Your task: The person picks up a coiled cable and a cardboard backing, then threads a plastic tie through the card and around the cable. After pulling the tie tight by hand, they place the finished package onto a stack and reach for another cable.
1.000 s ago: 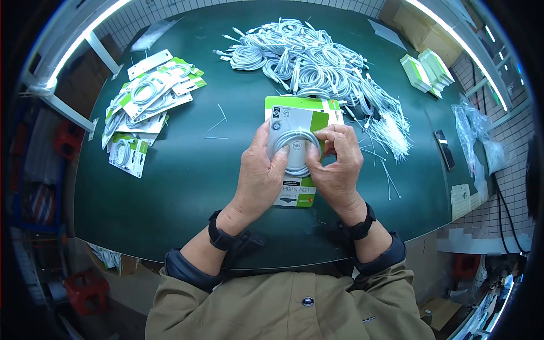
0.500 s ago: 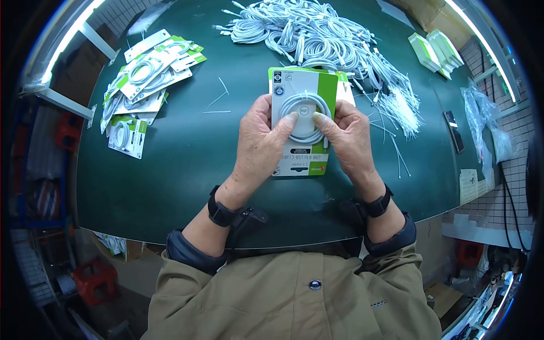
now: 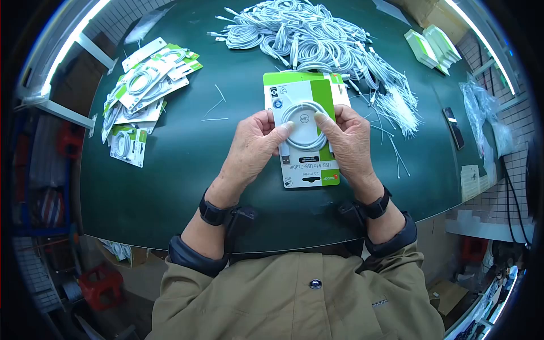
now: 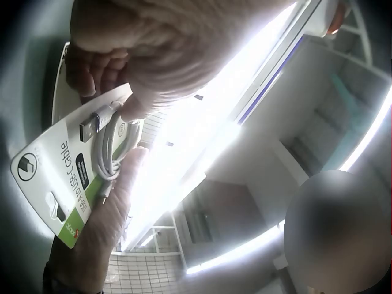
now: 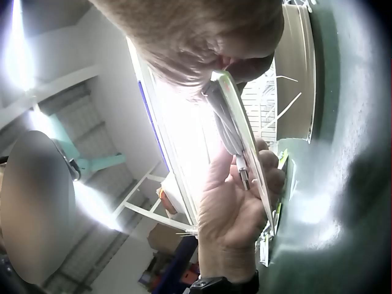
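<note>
Both hands hold a white and green cable card [image 3: 304, 129] between them above the table. On its front lies a coiled white cable [image 3: 306, 147], also seen in the left wrist view as a coil [image 4: 107, 147] with its USB plug [image 4: 89, 130] at one side. My left hand [image 3: 252, 144] grips the card's left edge, thumb on the coil and fingers curled behind. Gripping the right edge, my right hand [image 3: 352, 143] has its thumb on the coil too. The right wrist view shows the card [image 5: 258, 162] nearly edge-on. More packaging [image 3: 276, 76] appears behind its top.
A big heap of coiled white cables [image 3: 306, 34] lies at the back, with a bundle of thin white ties [image 3: 396, 110] at its right. Carded cables [image 3: 144, 85] are piled at left. Folded cards [image 3: 433, 48], a phone [image 3: 453, 127] and plastic bags [image 3: 481, 107] lie at right.
The right fingers have gone from pinching the coil's right side to gripping the card's edge, thumb on the coil. The card has tilted slightly, and the USB plug now shows at its left.
</note>
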`<state>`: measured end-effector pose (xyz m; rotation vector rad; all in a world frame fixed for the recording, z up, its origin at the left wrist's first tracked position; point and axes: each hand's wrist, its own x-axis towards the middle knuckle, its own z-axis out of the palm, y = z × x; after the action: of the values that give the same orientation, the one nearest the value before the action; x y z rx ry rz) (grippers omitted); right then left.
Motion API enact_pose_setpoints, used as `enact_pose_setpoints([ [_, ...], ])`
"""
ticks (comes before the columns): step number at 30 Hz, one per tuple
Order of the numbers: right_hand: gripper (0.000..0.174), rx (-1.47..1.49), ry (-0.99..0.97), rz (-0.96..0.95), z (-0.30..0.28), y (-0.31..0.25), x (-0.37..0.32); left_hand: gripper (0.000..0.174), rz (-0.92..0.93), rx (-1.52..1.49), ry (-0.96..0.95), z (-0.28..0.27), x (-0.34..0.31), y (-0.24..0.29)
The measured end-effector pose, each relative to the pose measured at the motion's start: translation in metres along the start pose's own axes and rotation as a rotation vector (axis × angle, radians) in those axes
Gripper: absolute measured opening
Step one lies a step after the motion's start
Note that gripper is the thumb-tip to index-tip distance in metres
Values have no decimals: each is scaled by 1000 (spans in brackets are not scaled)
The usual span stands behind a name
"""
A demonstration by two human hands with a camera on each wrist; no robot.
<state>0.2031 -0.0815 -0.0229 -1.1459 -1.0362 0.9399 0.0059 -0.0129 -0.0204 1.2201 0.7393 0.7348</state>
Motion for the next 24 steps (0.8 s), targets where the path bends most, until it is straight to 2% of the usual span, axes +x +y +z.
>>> enact_pose_setpoints([
  [6, 36, 149, -124, 129, -7, 5, 4, 23, -12, -51, -4, -1, 0, 0],
  [15, 43, 365, -158, 220, -6, -2, 2, 26, -43, -177, -52, -2, 0, 1],
  [21, 41, 335, -183, 221, -10, 4, 3, 34, -57, -281, -106, -12, 5, -12],
  [24, 40, 340, -173, 228, -9, 3, 3, 39, -74, -305, -62, -8, 5, -13],
])
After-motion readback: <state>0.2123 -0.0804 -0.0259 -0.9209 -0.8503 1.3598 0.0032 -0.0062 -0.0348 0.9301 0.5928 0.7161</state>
